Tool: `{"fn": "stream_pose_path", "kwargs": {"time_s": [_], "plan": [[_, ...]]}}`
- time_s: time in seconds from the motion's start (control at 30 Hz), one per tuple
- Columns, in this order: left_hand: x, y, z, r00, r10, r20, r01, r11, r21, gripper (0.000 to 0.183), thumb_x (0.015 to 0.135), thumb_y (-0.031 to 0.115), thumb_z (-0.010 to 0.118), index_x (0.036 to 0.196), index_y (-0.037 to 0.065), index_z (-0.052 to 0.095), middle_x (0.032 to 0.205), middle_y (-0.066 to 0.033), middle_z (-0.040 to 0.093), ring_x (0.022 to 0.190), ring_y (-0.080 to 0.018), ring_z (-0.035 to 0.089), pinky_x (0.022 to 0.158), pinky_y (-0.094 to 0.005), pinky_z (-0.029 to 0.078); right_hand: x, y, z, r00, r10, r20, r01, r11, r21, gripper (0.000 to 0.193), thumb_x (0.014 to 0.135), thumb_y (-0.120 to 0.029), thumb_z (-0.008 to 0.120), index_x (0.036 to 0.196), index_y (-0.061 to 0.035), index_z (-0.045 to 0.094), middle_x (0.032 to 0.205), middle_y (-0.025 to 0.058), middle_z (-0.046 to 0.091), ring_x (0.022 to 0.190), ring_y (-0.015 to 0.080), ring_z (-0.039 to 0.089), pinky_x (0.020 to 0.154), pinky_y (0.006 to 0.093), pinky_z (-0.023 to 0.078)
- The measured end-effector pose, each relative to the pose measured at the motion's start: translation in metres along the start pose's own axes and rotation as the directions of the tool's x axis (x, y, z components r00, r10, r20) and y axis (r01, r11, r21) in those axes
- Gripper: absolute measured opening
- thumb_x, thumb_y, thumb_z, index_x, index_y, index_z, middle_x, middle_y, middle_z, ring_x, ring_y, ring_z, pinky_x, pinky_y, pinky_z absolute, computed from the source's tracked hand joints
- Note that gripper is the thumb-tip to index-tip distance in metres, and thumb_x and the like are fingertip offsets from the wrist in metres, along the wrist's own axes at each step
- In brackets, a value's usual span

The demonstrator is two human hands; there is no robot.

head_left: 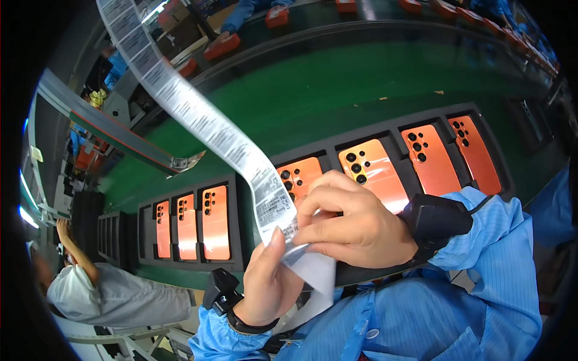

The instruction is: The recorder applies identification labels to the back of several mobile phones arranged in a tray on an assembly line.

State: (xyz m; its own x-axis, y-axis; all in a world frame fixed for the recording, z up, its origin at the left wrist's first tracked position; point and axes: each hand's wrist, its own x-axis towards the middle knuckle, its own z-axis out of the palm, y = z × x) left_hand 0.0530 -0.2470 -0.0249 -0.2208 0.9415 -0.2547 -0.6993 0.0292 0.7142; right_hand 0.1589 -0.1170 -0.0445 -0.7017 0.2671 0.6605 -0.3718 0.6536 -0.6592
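Observation:
A long strip of printed labels (208,123) runs down from the upper left to my two hands. My left hand (268,283) grips the strip near its lower end, thumb on top. The fingers of my right hand (358,225) pinch the strip's edge just beside that thumb; whether they hold a single label is hidden. Below the hands hangs a bare whitish length of backing (319,277). Behind my right hand, orange phones (376,174) lie back up in a black tray (391,144); the hand partly covers two of them.
Left of my hands, a second black tray (236,240) holds three orange phones (215,222). Both trays rest on a green conveyor belt (289,84). A metal bar (114,132) crosses at left. Red-orange boxes (223,46) line the far side near a blue-sleeved co-worker (247,12). Another person (108,295) stands at left.

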Motion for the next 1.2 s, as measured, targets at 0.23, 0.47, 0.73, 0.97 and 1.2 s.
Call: {"fn": "stream_pose_path", "kwargs": {"time_s": [0.23,0.47,0.73,0.97,1.2], "plan": [[0.009,-0.015,0.006,0.996,0.078,-0.031,-0.078,0.997,0.007,0.038,0.097,0.025,0.032,0.123,-0.001,0.042,0.118,-0.0114,0.052,0.109,-0.0201,0.051,0.095,-0.036,0.039,-0.008,-0.007,-0.004,0.947,-0.322,0.002,0.288,0.844,-0.453,0.01,0.058,-0.009,0.059,0.062,-0.0092,0.05,0.071,0.0018,0.049,0.073,0.0188,0.052,0.07,0.0348,0.042],[0.019,-0.02,0.019,0.995,0.073,-0.069,-0.075,0.997,-0.016,0.046,0.098,0.033,0.03,0.134,0.005,0.033,0.118,-0.0105,0.051,0.107,-0.0199,0.052,0.089,-0.0351,0.043,-0.024,-0.006,-0.02,0.893,-0.441,0.093,0.407,0.699,-0.588,0.009,0.06,-0.013,0.062,0.066,-0.0092,0.057,0.085,0.0024,0.06,0.08,0.0184,0.057,0.071,0.037,0.041],[0.04,0.022,0.02,0.987,0.154,-0.049,-0.132,0.943,0.307,0.047,0.089,0.023,0.047,0.128,-0.002,0.037,0.076,-0.0072,0.053,0.064,-0.0161,0.053,0.063,-0.0307,0.047,-0.016,-0.014,-0.089,0.967,-0.231,-0.103,0.217,0.967,-0.134,0.012,0.068,-0.003,0.07,0.078,-0.0049,0.063,0.082,0.0079,0.062,0.075,0.0232,0.055,0.068,0.0335,0.043],[0.051,-0.026,0.047,0.863,-0.186,0.47,-0.489,-0.072,0.869,0.02,0.068,0.003,0.067,0.084,0.0,0.056,0.071,-0.013,0.054,0.071,-0.03,0.055,0.064,-0.0387,0.044,-0.028,-0.003,-0.141,0.962,-0.271,-0.04,0.245,0.914,-0.324,0.023,0.068,0.001,0.071,0.089,0.0008,0.062,0.08,0.0104,0.063,0.072,0.0237,0.058,0.068,0.0335,0.043],[0.077,-0.026,0.045,0.683,-0.584,0.44,-0.681,-0.29,0.672,0.023,0.067,0.011,0.062,0.087,0.001,0.057,0.079,-0.0178,0.059,0.077,-0.0353,0.059,0.069,-0.0411,0.047,-0.039,0.015,-0.13,0.944,-0.205,-0.258,0.088,0.911,-0.403,0.009,0.069,-0.014,0.07,0.076,-0.0112,0.065,0.072,0.0001,0.061,0.075,0.018,0.057,0.074,0.0324,0.039]]}}
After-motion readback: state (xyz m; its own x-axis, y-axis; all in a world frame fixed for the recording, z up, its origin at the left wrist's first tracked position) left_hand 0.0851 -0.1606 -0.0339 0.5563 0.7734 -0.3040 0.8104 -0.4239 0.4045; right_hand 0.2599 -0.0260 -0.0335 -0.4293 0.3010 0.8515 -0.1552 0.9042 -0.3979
